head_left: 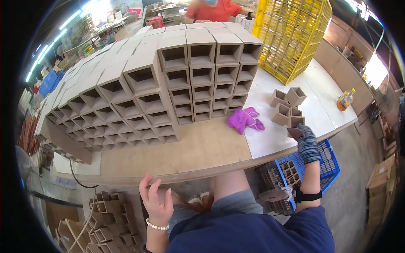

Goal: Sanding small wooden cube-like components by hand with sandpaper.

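My right hand (306, 143), in a grey knit glove, reaches to the table's right edge and grips a small open brown cardboard box (295, 133). Just beyond it sit a few more loose cardboard boxes (282, 114). My left hand (156, 201) is bare with a bead bracelet; its fingers are spread and touch the underside of the table's front edge (185, 175), holding nothing. A large stack of open cardboard boxes (168, 84) fills the table's left and middle.
A purple cloth (244, 119) lies beside the stack. A yellow plastic crate (291, 38) stands at the back right, a bottle (345, 100) at the far right edge. A blue crate (312, 166) with boxes sits under the table. More boxes (101, 219) lie on the floor left. A person in red (213, 10) stands opposite.
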A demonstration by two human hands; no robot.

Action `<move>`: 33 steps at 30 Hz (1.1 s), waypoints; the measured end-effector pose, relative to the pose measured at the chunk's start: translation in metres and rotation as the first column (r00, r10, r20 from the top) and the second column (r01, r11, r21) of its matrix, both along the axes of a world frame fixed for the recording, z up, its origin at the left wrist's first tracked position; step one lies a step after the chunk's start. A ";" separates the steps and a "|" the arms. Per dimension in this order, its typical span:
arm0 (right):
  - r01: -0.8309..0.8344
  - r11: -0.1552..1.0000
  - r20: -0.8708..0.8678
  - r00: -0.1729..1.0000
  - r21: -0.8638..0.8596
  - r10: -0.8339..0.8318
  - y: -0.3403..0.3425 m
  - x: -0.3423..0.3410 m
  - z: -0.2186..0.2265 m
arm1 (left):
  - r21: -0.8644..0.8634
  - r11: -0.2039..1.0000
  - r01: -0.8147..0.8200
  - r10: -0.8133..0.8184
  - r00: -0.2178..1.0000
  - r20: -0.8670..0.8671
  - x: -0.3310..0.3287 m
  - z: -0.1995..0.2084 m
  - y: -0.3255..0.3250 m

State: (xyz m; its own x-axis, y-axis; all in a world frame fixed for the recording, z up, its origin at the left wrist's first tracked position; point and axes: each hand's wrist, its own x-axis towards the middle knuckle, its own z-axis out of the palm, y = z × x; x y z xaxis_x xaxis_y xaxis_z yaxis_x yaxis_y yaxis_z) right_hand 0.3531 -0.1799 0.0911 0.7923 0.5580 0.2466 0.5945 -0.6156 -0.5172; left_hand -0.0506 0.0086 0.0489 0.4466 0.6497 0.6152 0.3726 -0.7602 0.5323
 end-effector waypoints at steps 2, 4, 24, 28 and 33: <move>-0.032 0.991 0.090 0.996 0.131 0.020 -0.013 0.024 -0.006 | -0.025 1.000 -0.010 0.010 1.000 -0.012 -0.002 0.001 0.000; -0.031 0.999 0.231 0.972 -0.013 0.033 -0.003 0.041 0.000 | -0.022 1.000 -0.018 0.018 1.000 -0.008 -0.003 0.001 0.000; 0.101 0.967 -0.071 0.990 -0.235 -0.121 0.109 0.219 -0.016 | -0.057 0.982 -0.180 0.177 0.983 -0.058 -0.037 -0.005 -0.006; -0.142 0.974 -0.026 0.990 -0.179 0.139 0.094 0.217 0.005 | -0.056 0.983 -0.175 0.171 0.984 -0.057 -0.030 -0.005 -0.002; -0.156 0.941 0.131 0.970 -0.299 0.203 0.042 0.228 0.054 | -0.065 0.981 -0.184 0.182 0.983 -0.037 -0.031 -0.008 0.004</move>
